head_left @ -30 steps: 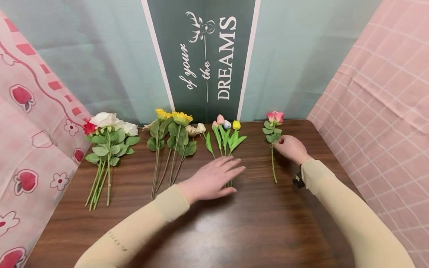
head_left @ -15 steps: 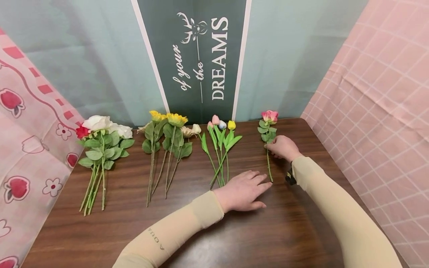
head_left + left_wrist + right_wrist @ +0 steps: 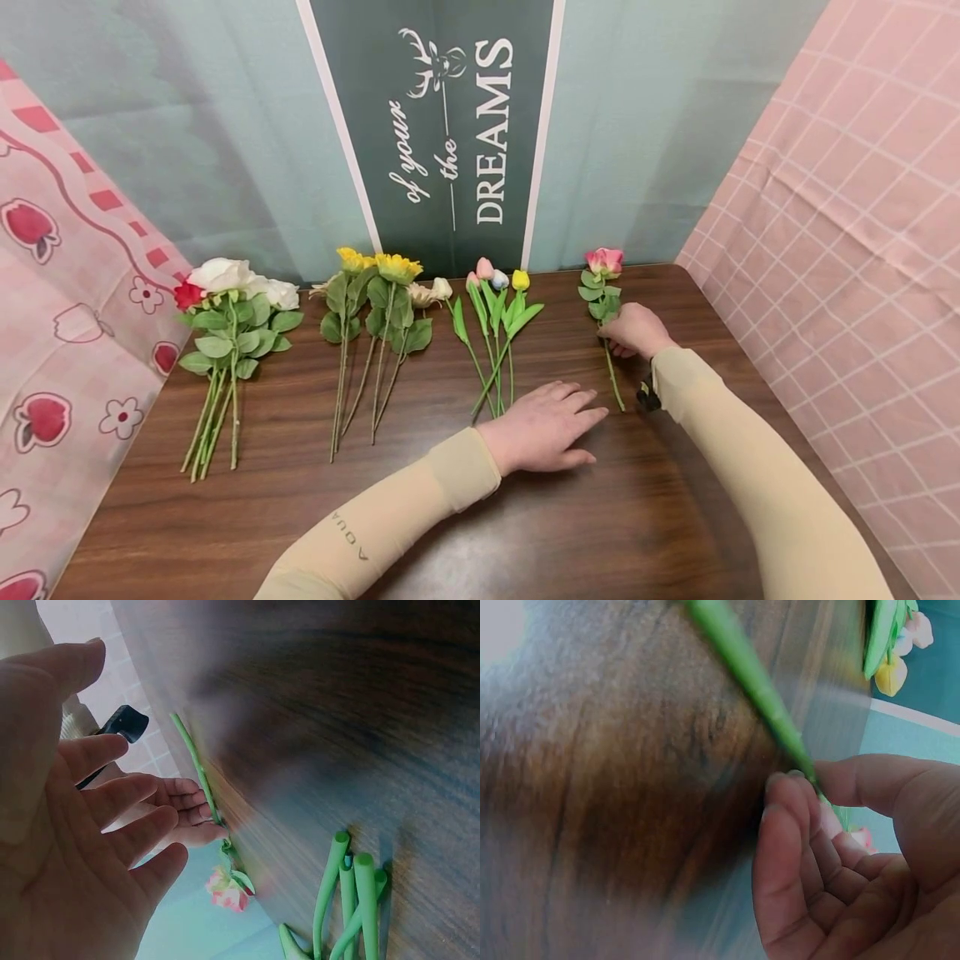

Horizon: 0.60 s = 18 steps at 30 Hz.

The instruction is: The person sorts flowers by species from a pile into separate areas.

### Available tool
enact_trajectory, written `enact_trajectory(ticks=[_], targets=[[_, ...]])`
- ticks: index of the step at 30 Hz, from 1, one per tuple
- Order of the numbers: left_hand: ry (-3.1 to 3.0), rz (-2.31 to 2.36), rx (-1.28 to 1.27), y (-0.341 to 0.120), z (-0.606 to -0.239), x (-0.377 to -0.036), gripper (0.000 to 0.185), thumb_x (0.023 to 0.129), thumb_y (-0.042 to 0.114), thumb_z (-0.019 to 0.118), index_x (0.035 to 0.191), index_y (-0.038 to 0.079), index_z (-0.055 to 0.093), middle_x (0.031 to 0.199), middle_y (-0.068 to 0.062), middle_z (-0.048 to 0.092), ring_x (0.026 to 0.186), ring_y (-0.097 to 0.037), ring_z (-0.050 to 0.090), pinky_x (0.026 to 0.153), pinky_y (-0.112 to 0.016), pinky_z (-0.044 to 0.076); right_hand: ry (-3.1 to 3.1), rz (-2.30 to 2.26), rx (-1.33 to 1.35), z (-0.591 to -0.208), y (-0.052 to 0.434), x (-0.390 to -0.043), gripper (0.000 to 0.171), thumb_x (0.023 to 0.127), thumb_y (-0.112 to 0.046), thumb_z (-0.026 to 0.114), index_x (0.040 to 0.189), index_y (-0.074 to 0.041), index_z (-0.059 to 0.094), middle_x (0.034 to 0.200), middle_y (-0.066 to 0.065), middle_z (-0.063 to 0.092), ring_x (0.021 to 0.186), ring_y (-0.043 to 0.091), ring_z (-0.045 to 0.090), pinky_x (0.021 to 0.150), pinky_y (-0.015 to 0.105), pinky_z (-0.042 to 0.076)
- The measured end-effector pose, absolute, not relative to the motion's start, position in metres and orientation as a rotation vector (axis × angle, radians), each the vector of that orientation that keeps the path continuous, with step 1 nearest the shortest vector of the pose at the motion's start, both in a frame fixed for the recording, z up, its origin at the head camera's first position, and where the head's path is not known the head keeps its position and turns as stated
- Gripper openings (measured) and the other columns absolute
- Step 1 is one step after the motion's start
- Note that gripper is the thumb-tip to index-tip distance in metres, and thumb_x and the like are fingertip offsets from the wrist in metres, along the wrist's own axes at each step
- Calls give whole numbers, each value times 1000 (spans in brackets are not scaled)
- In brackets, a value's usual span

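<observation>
On the right of the table, a pink rose (image 3: 604, 262) lies with its bloom toward the back. My right hand (image 3: 636, 330) pinches its stem between thumb and fingertips, just below the leaves. That pinch shows in the right wrist view, where the green stem (image 3: 754, 679) runs up and left from the fingers. My left hand (image 3: 543, 427) is palm down with its fingers spread, in front of the tulips (image 3: 521, 281). In the left wrist view its palm and fingers (image 3: 139, 802) hold nothing, and cut tulip stems (image 3: 365, 892) lie to the right.
Left of the tulips lie yellow sunflowers (image 3: 399, 267) with paler blooms beside them. A bunch of white roses (image 3: 220, 275) and a red rose (image 3: 187, 294) lies at the far left. Cloths hang behind the brown table (image 3: 600, 533) and on both sides.
My left hand has moved right and toward me, off the tulip stems, then stayed still. Over the last half second the rose's lower stem end has swung slightly right in my right hand.
</observation>
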<state>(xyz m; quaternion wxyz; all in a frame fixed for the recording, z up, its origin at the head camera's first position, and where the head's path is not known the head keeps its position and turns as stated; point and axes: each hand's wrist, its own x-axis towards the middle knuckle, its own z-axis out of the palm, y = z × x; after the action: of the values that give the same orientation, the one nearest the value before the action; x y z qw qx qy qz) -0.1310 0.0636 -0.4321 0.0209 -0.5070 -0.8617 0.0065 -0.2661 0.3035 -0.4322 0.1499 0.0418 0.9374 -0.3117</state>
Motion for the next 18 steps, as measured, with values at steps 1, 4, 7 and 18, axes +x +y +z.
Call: enact_trajectory(ticks=[1, 4, 7, 18], targets=[[-2672, 15, -1574, 63, -432, -131, 68, 100, 60, 54, 154, 20, 48, 158, -7, 43, 146, -28, 38, 120, -39, 30, 2673, -919, 130, -432, 304, -266, 25, 93, -19, 67, 86, 6, 68, 67, 12, 67, 57, 22, 68, 58, 37, 61], [-2675, -5, -1579, 62, -433, -131, 67, 101, 60, 53, 154, 20, 48, 159, -7, 43, 146, -28, 38, 120, -40, 30, 2624, -978, 162, -434, 307, -266, 22, 92, -15, 65, 85, 6, 66, 66, 11, 65, 57, 21, 68, 58, 37, 61], [-2687, -29, -1577, 60, -434, -132, 66, 101, 59, 52, 154, 20, 48, 158, -7, 43, 146, -28, 38, 120, -40, 29, 2604, -1006, 156, -436, 311, -265, 19, 91, -13, 63, 84, 5, 63, 66, 11, 64, 57, 20, 67, 58, 37, 62], [-2763, -202, -1491, 44, -435, -138, 60, 103, 53, 53, 152, 18, 52, 155, -5, 48, 143, -24, 43, 119, -36, 31, 2643, -1112, 88, -435, 316, -256, 24, 97, -14, 61, 81, 4, 61, 67, 8, 62, 60, 20, 68, 61, 37, 62]])
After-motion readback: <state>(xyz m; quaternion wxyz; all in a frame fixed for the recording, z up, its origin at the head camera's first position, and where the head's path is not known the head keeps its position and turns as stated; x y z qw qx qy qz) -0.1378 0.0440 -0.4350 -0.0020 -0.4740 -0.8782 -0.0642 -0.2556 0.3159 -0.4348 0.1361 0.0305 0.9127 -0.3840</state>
